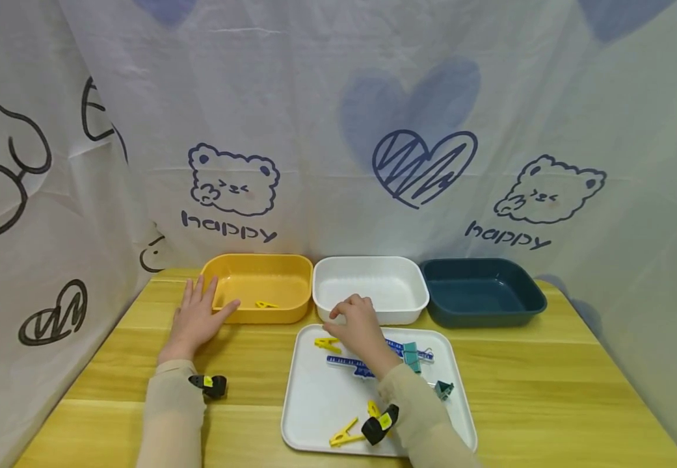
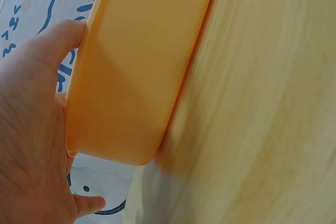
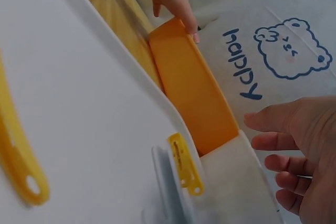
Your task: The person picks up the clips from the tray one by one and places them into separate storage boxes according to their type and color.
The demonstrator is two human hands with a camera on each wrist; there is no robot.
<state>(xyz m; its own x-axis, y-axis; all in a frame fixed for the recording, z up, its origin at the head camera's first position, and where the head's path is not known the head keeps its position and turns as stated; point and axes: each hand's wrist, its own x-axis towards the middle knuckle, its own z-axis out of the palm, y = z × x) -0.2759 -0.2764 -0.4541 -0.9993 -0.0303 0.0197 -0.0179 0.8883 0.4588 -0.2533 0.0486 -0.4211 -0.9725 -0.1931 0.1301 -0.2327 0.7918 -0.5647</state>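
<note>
My left hand (image 1: 194, 323) rests on the left front corner of a yellow bin (image 1: 279, 316), fingers spread; in the left wrist view the thumb lies over its rim. A yellow clothespin (image 1: 266, 304) lies inside that bin. Over the back edge of a white tray (image 1: 315, 403), at the white bin's front, hovers my right hand (image 1: 361, 330). Its fingers are loosely bent with nothing between them in the right wrist view. A yellow clothespin (image 1: 326, 344) lies near it on the tray. Blue strips with white marks (image 1: 346, 362) lie partly hidden beneath the hand.
A teal binder clip (image 1: 412, 357) and a dark green binder clip (image 1: 443, 390) lie at the tray's right. More yellow clothespins (image 1: 345, 435) are near its front, partly behind the right wrist. A white bin (image 1: 373, 316) and dark blue bin (image 1: 484, 318) stand along the back by a curtain.
</note>
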